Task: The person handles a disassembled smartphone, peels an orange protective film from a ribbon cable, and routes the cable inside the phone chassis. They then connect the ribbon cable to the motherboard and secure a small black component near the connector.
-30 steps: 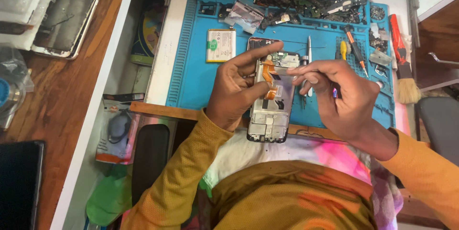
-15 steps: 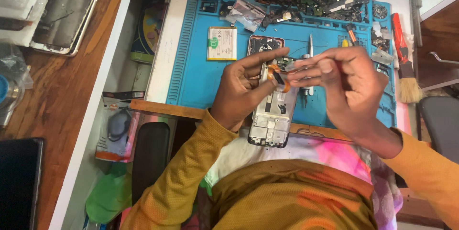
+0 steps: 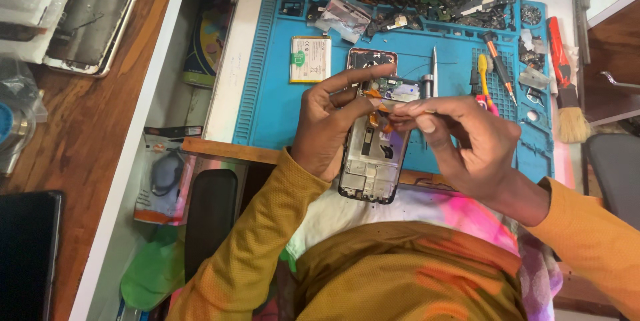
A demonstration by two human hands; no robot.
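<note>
Two hands meet over the opened phone (image 3: pixel 371 154), which you hold above the near edge of the blue mat (image 3: pixel 273 94). Your left hand (image 3: pixel 327 124) wraps the phone's left side, its forefinger stretched out across the top and the thumb resting near the middle. Your right hand (image 3: pixel 460 141) has its fingertips pressed together in a pinch just at the orange ribbon strip (image 3: pixel 377 113) inside the phone; whether a thin tool sits in that pinch you cannot tell, as the fingers hide it.

By the look of it, the work is well into the strip-down: the back is off, the frame is bare with the inner boards showing, and the battery (image 3: pixel 311 59) lies apart on the mat to the left. A heap of dark removed parts (image 3: pixel 433 2) sits along the mat's far edge. The ribbon strip and the small boards in the frame are not yet out, so that much seems left.

Beyond your right hand lie a metal tool (image 3: pixel 433 68), a yellow-handled tool (image 3: pixel 484 74), a screwdriver (image 3: pixel 499 54) and a red-handled brush (image 3: pixel 565 88), none of them touched. On the wooden table (image 3: pixel 73 134) to your left rests another phone with a cracked screen (image 3: pixel 93 18).
</note>
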